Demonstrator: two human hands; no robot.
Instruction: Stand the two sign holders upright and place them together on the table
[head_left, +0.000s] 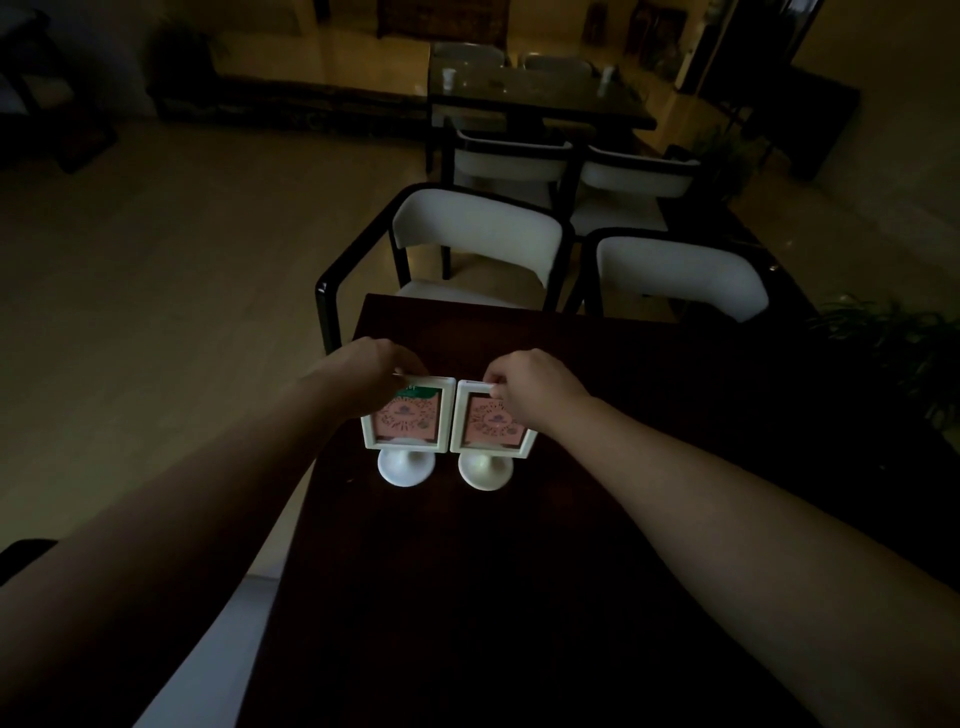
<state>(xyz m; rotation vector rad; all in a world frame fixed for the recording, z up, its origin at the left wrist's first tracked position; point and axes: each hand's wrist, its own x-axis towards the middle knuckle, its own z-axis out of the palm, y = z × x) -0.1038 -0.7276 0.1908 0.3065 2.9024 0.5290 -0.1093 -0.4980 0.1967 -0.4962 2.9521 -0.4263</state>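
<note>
Two white sign holders with pink cards stand upright side by side on the dark table (519, 571), each on a round white foot. My left hand (363, 371) grips the top edge of the left sign holder (408, 421). My right hand (524, 387) pinches the top edge of the right sign holder (485, 426). The two frames almost touch; a thin gap shows between them. My fingers hide part of each frame's top.
The sign holders stand near the table's left edge. Two white chairs with dark frames (467, 244) (680, 275) sit at the far edge. Another dark table (535, 93) with more chairs lies beyond. A plant (904, 343) is at the right.
</note>
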